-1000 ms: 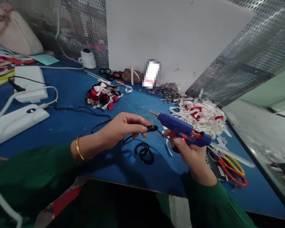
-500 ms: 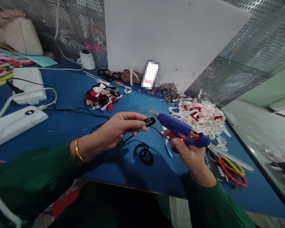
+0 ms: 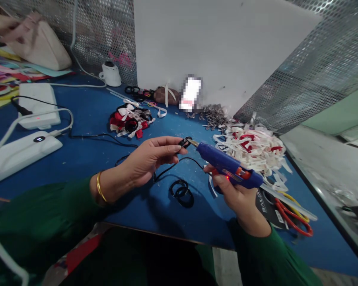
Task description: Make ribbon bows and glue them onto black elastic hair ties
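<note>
Between the thumb and fingers of my left hand (image 3: 158, 157) a black hair tie (image 3: 185, 142) is pinched. My right hand (image 3: 234, 194) grips a blue hot glue gun (image 3: 226, 163) with a small red light lit on it. The gun's metal nozzle meets the hair tie or sits right against it; whether glue is on it is too small to see. Below my hands, a couple of loose black hair ties (image 3: 181, 193) lie overlapping on the blue table (image 3: 155, 222). A clear glue stick (image 3: 289, 200) sticks out behind the gun.
A heap of white and red ribbon bows (image 3: 250, 147) lies at the right. Red-and-yellow-handled scissors (image 3: 295, 218) rest below it. Hair ties with bows (image 3: 129, 119) are piled at the back left. A power bank (image 3: 24, 155) and a black cable (image 3: 104, 136) lie leftward.
My left hand has lifted the hair tie slightly, and the glue gun's nozzle has come from a small gap to meet it. At the far left, the pale bag has shifted, with a blurred hand at it.
</note>
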A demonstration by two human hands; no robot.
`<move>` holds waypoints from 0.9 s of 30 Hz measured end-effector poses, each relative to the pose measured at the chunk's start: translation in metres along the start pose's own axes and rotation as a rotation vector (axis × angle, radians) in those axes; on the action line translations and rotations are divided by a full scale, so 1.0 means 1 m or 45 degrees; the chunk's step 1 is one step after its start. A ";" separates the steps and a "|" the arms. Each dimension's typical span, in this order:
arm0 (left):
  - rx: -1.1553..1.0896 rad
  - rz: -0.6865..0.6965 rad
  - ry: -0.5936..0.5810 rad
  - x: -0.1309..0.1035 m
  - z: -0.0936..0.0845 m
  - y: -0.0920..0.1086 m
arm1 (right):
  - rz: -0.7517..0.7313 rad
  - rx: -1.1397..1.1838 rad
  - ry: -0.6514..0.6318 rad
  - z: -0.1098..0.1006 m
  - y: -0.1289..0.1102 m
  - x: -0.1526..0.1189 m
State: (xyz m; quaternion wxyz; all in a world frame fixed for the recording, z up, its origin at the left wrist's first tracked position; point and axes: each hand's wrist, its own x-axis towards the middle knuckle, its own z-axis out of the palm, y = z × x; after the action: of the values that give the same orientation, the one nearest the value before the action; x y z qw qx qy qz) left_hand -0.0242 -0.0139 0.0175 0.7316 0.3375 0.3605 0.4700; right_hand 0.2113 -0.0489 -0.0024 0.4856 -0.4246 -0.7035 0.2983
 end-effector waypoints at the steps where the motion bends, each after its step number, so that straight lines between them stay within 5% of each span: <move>1: -0.002 0.001 0.007 0.000 0.000 0.000 | 0.002 0.002 0.001 0.000 0.000 0.000; 27: -0.048 0.072 0.055 0.000 0.006 -0.003 | -0.045 -0.017 -0.085 0.005 -0.007 0.000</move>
State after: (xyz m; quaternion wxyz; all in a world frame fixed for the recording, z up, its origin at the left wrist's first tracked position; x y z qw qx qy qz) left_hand -0.0178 -0.0158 0.0179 0.7164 0.3235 0.3577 0.5042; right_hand 0.2050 -0.0515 0.0017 0.4642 -0.4050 -0.7287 0.2990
